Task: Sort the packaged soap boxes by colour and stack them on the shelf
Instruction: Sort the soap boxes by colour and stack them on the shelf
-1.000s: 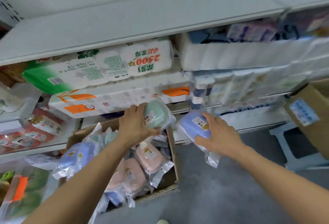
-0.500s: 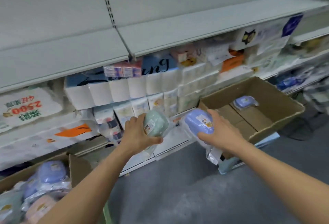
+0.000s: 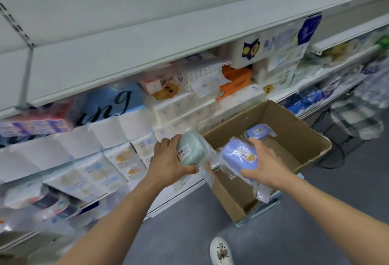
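Two bare forearms are reaching up from the bottom edge of the view, with no sleeve showing on either one as far as the picture runs. The left hand (image 3: 168,162) and the right hand (image 3: 264,167) are wearing no gloves, and no ring, watch or band is showing at either wrist. Low down between the arms, one shoe (image 3: 221,251) is peeking into view — it is looking white and rounded at the toe, with small dark specks or a little printed pattern on top — too blurred to read.
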The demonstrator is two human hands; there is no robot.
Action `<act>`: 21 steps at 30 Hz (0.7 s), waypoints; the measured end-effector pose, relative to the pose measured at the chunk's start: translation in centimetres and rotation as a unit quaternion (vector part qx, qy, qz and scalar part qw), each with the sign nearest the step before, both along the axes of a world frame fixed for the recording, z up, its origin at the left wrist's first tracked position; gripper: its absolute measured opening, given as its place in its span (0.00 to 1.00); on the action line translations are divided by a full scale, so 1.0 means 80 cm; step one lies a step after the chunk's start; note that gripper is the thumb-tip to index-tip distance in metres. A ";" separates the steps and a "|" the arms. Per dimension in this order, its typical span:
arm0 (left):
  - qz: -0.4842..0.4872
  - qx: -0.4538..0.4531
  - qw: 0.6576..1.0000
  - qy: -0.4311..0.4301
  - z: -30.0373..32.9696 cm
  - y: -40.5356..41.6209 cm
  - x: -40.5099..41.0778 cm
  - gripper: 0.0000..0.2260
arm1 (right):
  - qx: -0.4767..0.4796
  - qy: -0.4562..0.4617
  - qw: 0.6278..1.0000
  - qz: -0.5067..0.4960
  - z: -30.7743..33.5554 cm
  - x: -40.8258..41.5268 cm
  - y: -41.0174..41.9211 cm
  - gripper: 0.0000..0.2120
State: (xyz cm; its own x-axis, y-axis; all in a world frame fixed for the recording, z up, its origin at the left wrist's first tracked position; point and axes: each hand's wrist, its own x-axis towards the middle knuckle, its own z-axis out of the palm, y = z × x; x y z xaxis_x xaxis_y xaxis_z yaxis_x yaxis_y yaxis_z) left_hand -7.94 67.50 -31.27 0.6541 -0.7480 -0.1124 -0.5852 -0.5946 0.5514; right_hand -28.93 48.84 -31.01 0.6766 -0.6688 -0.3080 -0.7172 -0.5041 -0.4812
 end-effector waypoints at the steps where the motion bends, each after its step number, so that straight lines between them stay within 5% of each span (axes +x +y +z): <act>1: 0.002 0.005 1.000 0.002 -0.007 -0.023 0.003 0.47 | 0.005 0.010 1.000 0.004 -0.009 0.007 -0.024 0.47; 10: 0.006 0.058 0.998 0.010 -0.057 -0.198 0.009 0.47 | -0.069 0.141 0.985 0.071 -0.058 0.054 -0.237 0.40; 21: 0.018 0.184 0.983 -0.008 -0.204 -0.266 -0.086 0.43 | -0.021 0.211 0.948 0.239 -0.196 0.022 -0.375 0.49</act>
